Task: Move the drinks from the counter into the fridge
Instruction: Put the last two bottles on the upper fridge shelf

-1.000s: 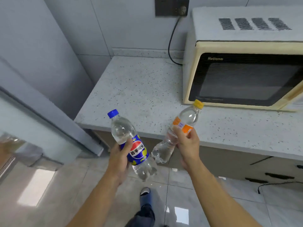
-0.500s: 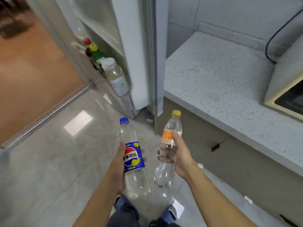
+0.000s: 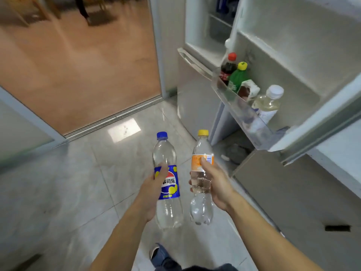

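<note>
Hands come first, nearest us: our left hand (image 3: 154, 189) grips the blue-capped cola bottle (image 3: 167, 184) around its label, and our right hand (image 3: 215, 182) grips the yellow-capped orange-label bottle (image 3: 202, 177) at mid-body. Both bottles are upright over the tiled floor (image 3: 78, 182), side by side and just apart. Farther right, the open fridge door's shelf (image 3: 242, 114) holds a red-capped cola (image 3: 227, 69), a green bottle (image 3: 238, 77), a carton (image 3: 249, 89) and a white-capped bottle (image 3: 268, 103). We judge the risk is crowding: that shelf looks nearly full, so pushing ours in could tip a neighbour, or a bottle could catch the clear rail and slip from our grip.
</note>
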Available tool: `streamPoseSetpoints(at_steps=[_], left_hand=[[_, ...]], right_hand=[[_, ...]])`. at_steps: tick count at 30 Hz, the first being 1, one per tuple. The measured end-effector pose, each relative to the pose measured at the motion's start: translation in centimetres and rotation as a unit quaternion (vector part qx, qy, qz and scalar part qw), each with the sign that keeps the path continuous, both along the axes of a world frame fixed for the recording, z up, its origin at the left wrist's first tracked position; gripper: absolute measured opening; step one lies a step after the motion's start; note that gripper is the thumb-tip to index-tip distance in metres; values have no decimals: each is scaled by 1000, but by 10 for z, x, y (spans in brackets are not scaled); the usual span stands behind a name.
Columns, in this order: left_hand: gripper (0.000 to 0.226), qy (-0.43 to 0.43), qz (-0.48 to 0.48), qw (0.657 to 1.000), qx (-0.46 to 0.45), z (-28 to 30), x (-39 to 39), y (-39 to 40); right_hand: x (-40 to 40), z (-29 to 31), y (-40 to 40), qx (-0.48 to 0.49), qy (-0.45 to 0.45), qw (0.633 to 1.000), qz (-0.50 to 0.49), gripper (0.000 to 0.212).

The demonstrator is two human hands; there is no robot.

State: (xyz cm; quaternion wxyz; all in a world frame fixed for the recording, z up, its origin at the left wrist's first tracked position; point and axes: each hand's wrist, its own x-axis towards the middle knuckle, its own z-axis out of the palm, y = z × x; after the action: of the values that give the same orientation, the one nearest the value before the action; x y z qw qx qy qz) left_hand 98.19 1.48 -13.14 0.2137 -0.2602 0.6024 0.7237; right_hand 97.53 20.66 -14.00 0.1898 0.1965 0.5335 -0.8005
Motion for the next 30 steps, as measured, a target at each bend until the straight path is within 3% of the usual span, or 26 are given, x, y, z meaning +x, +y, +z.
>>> streamPoseSetpoints(at_steps=[7, 14, 21, 25, 30], left_hand=[[69, 44, 20, 998, -35, 4, -52, -92], [44, 58, 42, 996, -49, -3, -135, -129], [26, 89, 26, 992, -85, 3, -278, -137], [26, 95, -5, 992, -86, 13, -364, -125], [28, 105, -62, 990, -69, 22, -458, -91]], right_hand=[[-64, 5, -99, 57, 21, 998, 27, 53], [-144, -11, -137, 93, 36, 995, 17, 55], [-283, -11, -155, 77, 60, 995, -20, 28], [-364, -2, -143, 85, 56, 994, -48, 33], [-440, 14, -111, 85, 51, 990, -104, 24]])
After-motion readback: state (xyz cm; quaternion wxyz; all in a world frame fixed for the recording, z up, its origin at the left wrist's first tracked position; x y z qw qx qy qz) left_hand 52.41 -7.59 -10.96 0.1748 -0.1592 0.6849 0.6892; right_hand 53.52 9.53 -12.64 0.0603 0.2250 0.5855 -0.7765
